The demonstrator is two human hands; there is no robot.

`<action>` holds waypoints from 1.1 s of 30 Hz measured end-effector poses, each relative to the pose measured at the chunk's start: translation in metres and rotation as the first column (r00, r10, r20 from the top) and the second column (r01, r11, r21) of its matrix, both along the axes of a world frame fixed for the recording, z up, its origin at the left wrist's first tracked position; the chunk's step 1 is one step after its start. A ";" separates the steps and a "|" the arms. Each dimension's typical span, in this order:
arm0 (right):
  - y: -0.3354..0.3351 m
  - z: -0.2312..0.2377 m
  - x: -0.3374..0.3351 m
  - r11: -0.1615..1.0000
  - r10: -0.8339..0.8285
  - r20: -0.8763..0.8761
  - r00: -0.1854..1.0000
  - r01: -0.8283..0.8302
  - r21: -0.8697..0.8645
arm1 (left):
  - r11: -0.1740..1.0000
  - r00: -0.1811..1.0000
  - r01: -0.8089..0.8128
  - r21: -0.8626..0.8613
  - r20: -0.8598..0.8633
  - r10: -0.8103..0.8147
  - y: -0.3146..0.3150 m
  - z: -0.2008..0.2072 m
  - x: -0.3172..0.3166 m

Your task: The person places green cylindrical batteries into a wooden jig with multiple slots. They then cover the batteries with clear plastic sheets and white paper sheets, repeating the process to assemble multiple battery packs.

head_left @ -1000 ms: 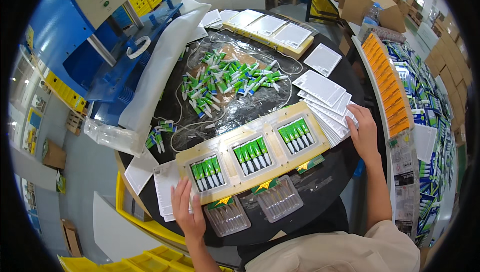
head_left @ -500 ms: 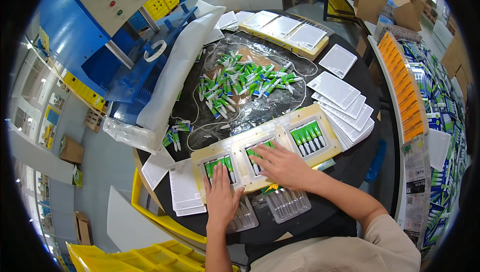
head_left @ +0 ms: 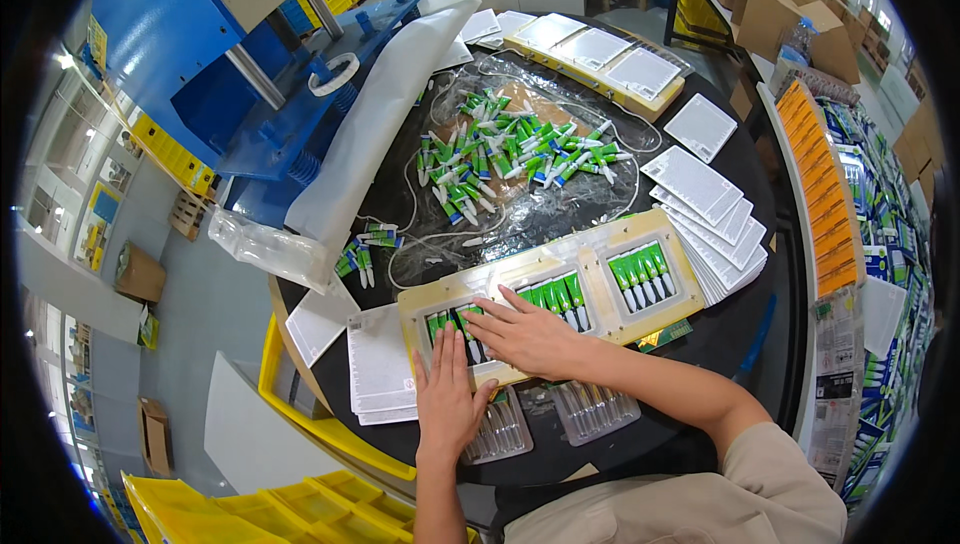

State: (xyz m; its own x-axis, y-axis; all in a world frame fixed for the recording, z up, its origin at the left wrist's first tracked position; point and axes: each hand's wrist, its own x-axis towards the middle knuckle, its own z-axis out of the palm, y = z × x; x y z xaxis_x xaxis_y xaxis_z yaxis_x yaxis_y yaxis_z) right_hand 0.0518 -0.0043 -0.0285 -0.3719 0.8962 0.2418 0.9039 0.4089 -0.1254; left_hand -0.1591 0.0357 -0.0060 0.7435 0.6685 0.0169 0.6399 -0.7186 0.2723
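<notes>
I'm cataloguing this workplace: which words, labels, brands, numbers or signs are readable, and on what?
None reads clearly enough to quote.
White cards: fine print, too small.
Green-and-white tubes: any lettering too small.
Blue-and-green packs: lettering too blurred.
Printed paper at right: too small.

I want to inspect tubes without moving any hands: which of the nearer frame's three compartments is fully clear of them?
The rightmost compartment: its green-and-white tubes show unobstructed. The right hand partly covers each of the others.
</notes>
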 end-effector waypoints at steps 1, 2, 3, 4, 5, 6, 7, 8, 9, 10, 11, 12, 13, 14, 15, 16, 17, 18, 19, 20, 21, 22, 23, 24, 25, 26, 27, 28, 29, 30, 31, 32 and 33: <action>0.001 0.000 0.000 1.000 0.012 0.006 1.000 -0.012 -0.006 | 1.000 1.000 0.006 -0.007 -0.006 -0.006 0.001 0.001 0.000; 0.001 0.001 0.000 1.000 -0.008 -0.017 1.000 0.008 -0.016 | 1.000 1.000 0.018 -0.003 -0.011 -0.018 0.001 0.002 0.001; 0.001 0.002 0.000 0.999 -0.013 -0.034 0.999 0.012 -0.030 | 1.000 0.999 0.027 -0.003 -0.023 -0.027 0.002 0.002 0.002; 0.000 0.004 0.001 0.998 -0.028 -0.015 1.000 0.027 -0.055 | 0.999 0.999 0.045 0.014 -0.030 -0.044 0.002 0.003 0.002; -0.002 0.009 0.005 0.998 -0.053 -0.074 0.996 0.050 -0.037 | 0.999 0.999 0.032 -0.004 -0.021 -0.033 0.002 0.004 0.002; -0.007 0.015 0.013 0.996 -0.089 -0.098 0.991 0.087 -0.032 | 0.999 0.999 0.031 -0.007 -0.007 -0.031 0.002 0.004 0.002; -0.014 0.024 0.023 0.992 -0.124 -0.096 0.988 0.124 -0.012 | 0.999 0.999 0.032 -0.011 0.008 -0.032 0.002 0.004 0.001; -0.026 0.034 0.036 0.982 -0.152 -0.163 0.975 0.167 0.088 | 1.000 1.000 0.030 -0.009 0.004 -0.030 0.002 0.004 -0.001; -0.043 0.046 0.055 0.963 -0.232 -0.161 0.959 0.250 0.101 | 1.000 1.000 0.027 -0.007 -0.001 -0.027 0.003 0.004 -0.006; -0.063 0.059 0.079 0.938 -0.284 -0.143 0.948 0.306 0.165 | 0.998 0.998 0.053 0.041 0.032 -0.054 0.003 0.004 -0.011; -0.083 0.072 0.109 0.896 -0.393 -0.155 0.906 0.416 0.155 | 0.998 1.000 -0.014 0.068 -0.026 0.016 0.006 0.004 -0.019; -0.099 0.081 0.141 0.808 -0.506 -0.231 0.831 0.550 0.209 | 0.989 0.998 -0.051 0.140 -0.041 0.057 0.010 0.005 -0.033; -0.121 0.089 0.174 0.673 -0.666 -0.139 0.732 0.671 0.311 | 0.966 0.995 -0.069 0.248 -0.049 0.083 0.015 0.006 -0.047; -0.145 0.096 0.209 0.623 -0.767 0.083 0.636 0.708 0.331 | 0.971 0.984 -0.178 0.158 0.049 0.172 0.021 0.009 -0.065; -0.167 0.091 0.232 0.578 -0.816 0.210 0.539 0.771 0.268 | 0.955 0.952 -0.289 0.065 0.122 0.280 0.025 0.010 -0.082; -0.180 0.078 0.252 0.491 -0.842 0.334 0.424 0.859 0.146 | 0.953 0.947 -0.296 0.059 0.150 0.284 0.024 0.006 -0.094; -0.197 0.065 0.265 0.522 -0.798 0.364 0.481 0.853 0.019 | 0.947 0.936 -0.318 0.054 0.175 0.304 0.025 0.003 -0.106; -0.206 0.047 0.273 0.578 -0.776 0.252 0.579 0.812 -0.085 | 0.943 0.942 -0.332 -0.024 0.044 0.333 0.026 -0.002 -0.113; -0.213 0.033 0.280 0.557 -0.776 0.186 0.603 0.793 -0.247 | 0.946 0.952 -0.301 -0.119 -0.098 0.291 0.028 -0.007 -0.120; -0.222 0.026 0.286 0.604 -0.770 0.078 0.633 0.763 -0.229 | 0.951 0.954 -0.297 -0.088 -0.069 0.291 0.027 -0.013 -0.122; -0.229 0.019 0.289 0.594 -0.784 0.014 0.621 0.756 -0.274 | 0.956 0.959 -0.284 -0.074 -0.046 0.281 0.026 -0.019 -0.123; -0.234 0.016 0.290 0.535 -0.819 0.117 0.562 0.821 -0.201 | 0.951 0.951 -0.308 -0.032 -0.049 0.306 0.026 -0.023 -0.123; -0.236 0.016 0.289 0.576 -0.804 0.086 0.588 0.807 -0.132 | 0.946 0.945 -0.323 -0.005 -0.056 0.322 0.027 -0.025 -0.123; -0.236 0.018 0.288 0.583 -0.805 0.088 0.586 0.810 -0.062 | 0.930 0.928 -0.367 0.014 -0.065 0.367 0.028 -0.026 -0.122; -0.236 0.024 0.288 0.549 -0.829 0.124 0.546 0.836 -0.011 | 0.942 0.941 -0.334 0.024 -0.053 0.335 0.029 -0.024 -0.120; -0.232 0.027 0.284 0.611 -0.791 0.050 0.610 0.782 0.124 | 0.944 0.943 -0.328 0.029 -0.051 0.329 0.030 -0.020 -0.119; -0.227 0.032 0.283 0.667 -0.743 0.078 0.665 0.724 0.176 | 0.947 0.946 -0.320 0.036 -0.052 0.321 0.032 -0.014 -0.118; -0.221 0.037 0.280 0.680 -0.733 0.126 0.669 0.726 0.101 | 0.947 0.947 -0.319 0.046 -0.025 0.320 0.033 -0.008 -0.114; -0.215 0.042 0.278 0.742 -0.670 0.175 0.721 0.661 0.115 | 0.949 0.952 -0.300 0.096 -0.024 0.304 0.032 0.000 -0.108; -0.210 0.047 0.275 0.727 -0.676 0.211 0.707 0.686 0.030 | 0.948 0.957 -0.283 0.147 -0.023 0.289 0.030 0.009 -0.102; -0.204 0.053 0.272 0.745 -0.652 0.228 0.723 0.667 0.013 | 0.939 0.949 -0.298 0.169 -0.056 0.311 0.029 0.018 -0.092; -0.198 0.059 0.266 0.730 -0.641 0.265 0.720 0.679 -0.076 | 0.954 0.973 -0.230 0.191 0.072 0.220 0.027 0.026 -0.077; -0.195 0.065 0.259 0.733 -0.660 0.271 0.701 0.680 0.026 | 0.962 0.967 -0.235 0.140 0.131 0.218 0.023 0.030 -0.058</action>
